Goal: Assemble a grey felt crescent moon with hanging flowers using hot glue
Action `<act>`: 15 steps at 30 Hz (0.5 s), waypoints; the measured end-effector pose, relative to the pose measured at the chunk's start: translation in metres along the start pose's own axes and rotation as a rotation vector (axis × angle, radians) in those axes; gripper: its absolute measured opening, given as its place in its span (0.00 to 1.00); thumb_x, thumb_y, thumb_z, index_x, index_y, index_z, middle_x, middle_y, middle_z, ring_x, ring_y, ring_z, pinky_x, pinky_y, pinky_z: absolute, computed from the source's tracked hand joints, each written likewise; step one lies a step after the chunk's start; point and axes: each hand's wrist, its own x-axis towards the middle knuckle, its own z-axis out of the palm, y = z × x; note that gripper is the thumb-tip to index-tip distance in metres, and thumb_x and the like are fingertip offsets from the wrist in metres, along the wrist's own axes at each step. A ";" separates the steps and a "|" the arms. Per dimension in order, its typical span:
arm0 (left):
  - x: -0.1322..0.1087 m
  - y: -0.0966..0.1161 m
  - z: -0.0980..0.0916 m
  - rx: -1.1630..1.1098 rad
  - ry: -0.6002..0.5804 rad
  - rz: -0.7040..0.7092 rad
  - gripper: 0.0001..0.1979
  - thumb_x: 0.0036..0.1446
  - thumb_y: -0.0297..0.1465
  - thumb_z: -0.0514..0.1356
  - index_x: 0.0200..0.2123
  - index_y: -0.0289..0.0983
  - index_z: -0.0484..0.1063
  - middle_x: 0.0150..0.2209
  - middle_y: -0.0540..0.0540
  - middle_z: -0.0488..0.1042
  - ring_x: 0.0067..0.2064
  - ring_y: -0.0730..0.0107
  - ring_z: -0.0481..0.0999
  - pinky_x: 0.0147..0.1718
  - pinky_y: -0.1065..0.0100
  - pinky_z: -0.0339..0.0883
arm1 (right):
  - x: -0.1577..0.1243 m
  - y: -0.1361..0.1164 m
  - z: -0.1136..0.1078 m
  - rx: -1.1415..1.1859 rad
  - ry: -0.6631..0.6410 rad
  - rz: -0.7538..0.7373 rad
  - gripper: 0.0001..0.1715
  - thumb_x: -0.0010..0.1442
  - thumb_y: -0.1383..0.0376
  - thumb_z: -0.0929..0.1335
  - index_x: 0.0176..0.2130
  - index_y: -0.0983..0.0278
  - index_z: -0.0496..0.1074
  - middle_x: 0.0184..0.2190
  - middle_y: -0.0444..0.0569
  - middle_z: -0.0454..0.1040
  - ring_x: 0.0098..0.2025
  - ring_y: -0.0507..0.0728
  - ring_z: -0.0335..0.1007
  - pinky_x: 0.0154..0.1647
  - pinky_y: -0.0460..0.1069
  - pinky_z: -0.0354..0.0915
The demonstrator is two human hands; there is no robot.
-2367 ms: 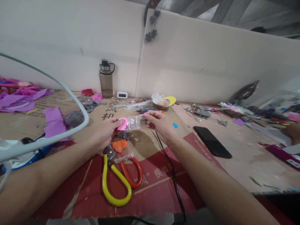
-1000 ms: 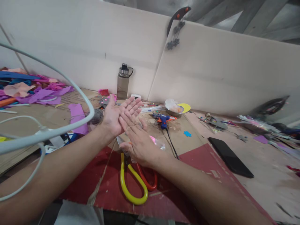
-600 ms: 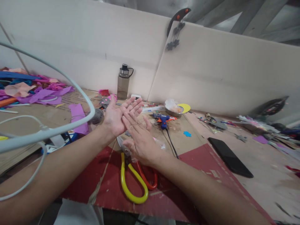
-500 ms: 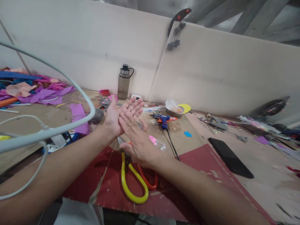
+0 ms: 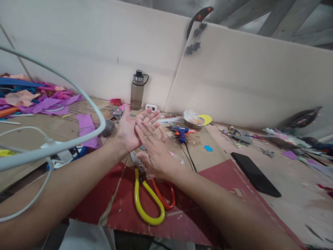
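My left hand point(image 5: 131, 130) is palm up with its fingers stretched out, and nothing lies on the part of the palm that shows. Across its palm and fingers rests my right hand point(image 5: 156, 151), palm down, fingers extended and somewhat blurred. Whether anything small lies between the two palms is hidden. Below the hands are scissors with a yellow handle point(image 5: 149, 211) and a red handle point(image 5: 169, 205); their blades are partly covered by my right hand. A clear and pink plastic piece point(image 5: 178, 157) shows just beyond my right hand.
A bottle point(image 5: 137, 93) stands by the wall. Behind the hands are a blue glue gun point(image 5: 182, 133) with a cord and a metal bowl point(image 5: 192, 122). A black phone point(image 5: 255, 173) lies right. Coloured scraps point(image 5: 52, 104) and a white curved tube point(image 5: 85, 95) are left.
My right hand has slid slightly forward and to the right over my left palm. More of the scissor blades shows, and less of the pink plastic piece. My left hand has barely moved.
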 end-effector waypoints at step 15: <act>0.000 -0.001 -0.002 0.017 -0.010 -0.008 0.33 0.60 0.53 0.43 0.52 0.32 0.65 0.52 0.32 0.72 0.54 0.52 0.71 0.50 0.55 0.68 | -0.001 0.006 0.000 -0.083 0.031 0.056 0.39 0.66 0.46 0.49 0.67 0.65 0.47 0.67 0.54 0.49 0.70 0.59 0.35 0.66 0.64 0.28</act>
